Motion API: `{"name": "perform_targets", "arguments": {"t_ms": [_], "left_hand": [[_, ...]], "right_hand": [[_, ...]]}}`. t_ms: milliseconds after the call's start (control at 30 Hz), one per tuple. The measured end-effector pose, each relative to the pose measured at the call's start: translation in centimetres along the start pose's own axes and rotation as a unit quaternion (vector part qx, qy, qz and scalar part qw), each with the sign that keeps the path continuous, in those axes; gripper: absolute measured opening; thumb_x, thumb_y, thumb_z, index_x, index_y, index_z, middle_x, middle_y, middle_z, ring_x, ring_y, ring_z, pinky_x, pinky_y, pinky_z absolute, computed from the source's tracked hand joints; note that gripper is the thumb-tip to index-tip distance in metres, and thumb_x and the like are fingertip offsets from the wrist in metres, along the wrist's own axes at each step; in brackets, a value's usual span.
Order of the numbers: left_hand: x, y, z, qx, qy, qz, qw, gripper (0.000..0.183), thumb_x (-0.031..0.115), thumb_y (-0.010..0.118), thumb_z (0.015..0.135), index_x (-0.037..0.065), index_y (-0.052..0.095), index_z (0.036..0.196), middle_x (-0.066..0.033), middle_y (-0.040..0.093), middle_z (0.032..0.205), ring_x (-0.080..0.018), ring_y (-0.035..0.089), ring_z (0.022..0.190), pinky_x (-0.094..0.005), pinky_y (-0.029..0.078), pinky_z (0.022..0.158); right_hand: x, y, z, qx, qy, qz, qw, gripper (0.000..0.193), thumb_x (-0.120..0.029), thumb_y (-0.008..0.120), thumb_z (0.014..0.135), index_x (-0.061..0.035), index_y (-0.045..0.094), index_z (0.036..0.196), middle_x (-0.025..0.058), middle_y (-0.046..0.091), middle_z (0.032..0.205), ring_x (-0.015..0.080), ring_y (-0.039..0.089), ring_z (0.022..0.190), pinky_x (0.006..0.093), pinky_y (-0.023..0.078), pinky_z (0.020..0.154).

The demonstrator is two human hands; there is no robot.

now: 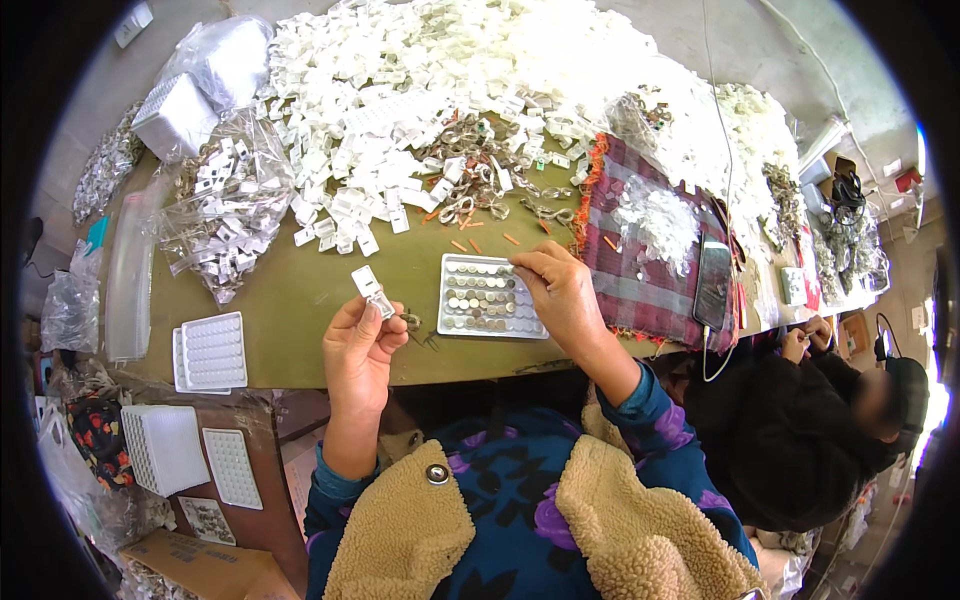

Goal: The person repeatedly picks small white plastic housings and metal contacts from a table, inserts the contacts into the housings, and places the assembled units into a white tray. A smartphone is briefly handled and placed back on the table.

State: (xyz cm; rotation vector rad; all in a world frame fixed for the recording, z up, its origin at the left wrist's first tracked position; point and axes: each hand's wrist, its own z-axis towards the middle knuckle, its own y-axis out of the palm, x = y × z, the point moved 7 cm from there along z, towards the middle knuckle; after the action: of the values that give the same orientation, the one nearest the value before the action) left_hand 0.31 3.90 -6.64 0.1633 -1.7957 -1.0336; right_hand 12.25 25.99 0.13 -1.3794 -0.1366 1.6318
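My left hand (360,345) holds a small white plastic clip piece (370,289) up above the green table, pinched between thumb and fingers. My right hand (560,295) reaches over the right side of a small clear tray (455,323) filled with rows of round silver coin-like cells, its fingertips closed at the tray's upper right corner; what they pinch is too small to see. A small dark metal bit (412,322) lies on the table between my hand and the tray.
A huge heap of white plastic pieces (420,90) covers the far table, with metal rings (480,175) and clear bags (225,215). Empty white trays (212,352) lie left. A plaid cloth (640,270) with a phone (712,285) lies right. Another person (800,430) sits at right.
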Motion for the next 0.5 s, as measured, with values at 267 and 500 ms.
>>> {"name": "perform_targets", "arguments": {"t_ms": [267, 500], "left_hand": [[-0.8, 0.4, -0.2, -0.001, -0.01, 0.001, 1.0, 0.02, 0.009, 0.063, 0.095, -0.002, 0.063, 0.112, -0.0179, 0.07, 0.098, -0.0169, 0.07, 0.078, -0.0274, 0.061, 0.068], [-0.8, 0.4, -0.1, -0.007, -0.015, -0.008, 1.0, 0.021, 0.008, 0.063, 0.096, -0.002, 0.062, 0.114, -0.0175, 0.07, 0.1, -0.0172, 0.07, 0.079, -0.0279, 0.061, 0.069]], "right_hand": [[1.2, 1.6, -1.0, -0.017, -0.101, -0.116, 0.988, 0.019, 0.001, 0.065, 0.082, 0.0002, 0.069, 0.101, 0.0144, 0.062, 0.093, 0.0338, 0.064, 0.08, 0.0386, 0.052, 0.071], [0.8, 1.2, 0.0, -0.042, -0.089, -0.057, 0.993, 0.027, 0.003, 0.059, 0.078, -0.0009, 0.065, 0.104, 0.0149, 0.06, 0.093, 0.0358, 0.063, 0.086, 0.0424, 0.052, 0.075]]}}
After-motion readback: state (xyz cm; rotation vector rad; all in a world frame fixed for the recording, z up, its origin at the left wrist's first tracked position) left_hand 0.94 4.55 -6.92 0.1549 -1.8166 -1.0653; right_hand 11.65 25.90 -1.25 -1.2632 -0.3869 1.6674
